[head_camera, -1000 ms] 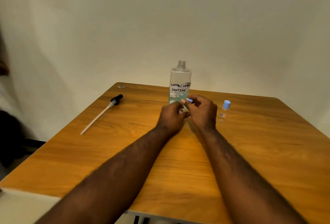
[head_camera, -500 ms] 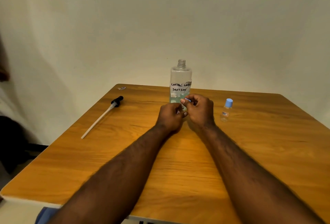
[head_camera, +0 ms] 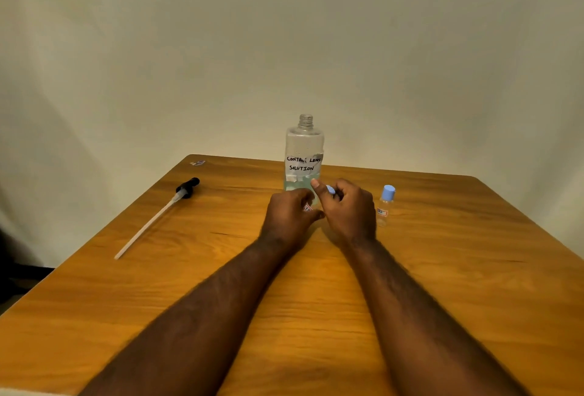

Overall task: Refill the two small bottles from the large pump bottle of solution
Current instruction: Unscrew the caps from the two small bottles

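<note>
1. Left hand [head_camera: 290, 212] is wrapped round a small bottle [head_camera: 308, 207], low over the table [head_camera: 474, 269].
2. Right hand [head_camera: 347, 206] pinches its blue cap [head_camera: 331, 189].
3. Large solution bottle [head_camera: 304, 152] stands uncapped just behind.
4. Second small bottle [head_camera: 385, 206], capped, stands just right of the hands.
5. Pump [head_camera: 158, 215] lies far left.

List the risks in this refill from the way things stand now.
The large bottle stands uncapped right behind both hands; a knock could tip and spill it. The left hand holds a small bottle while the right hand pinches its blue cap; the cap could slip and roll. The pump lies on the bare table, so its tube may pick up dirt.
</note>
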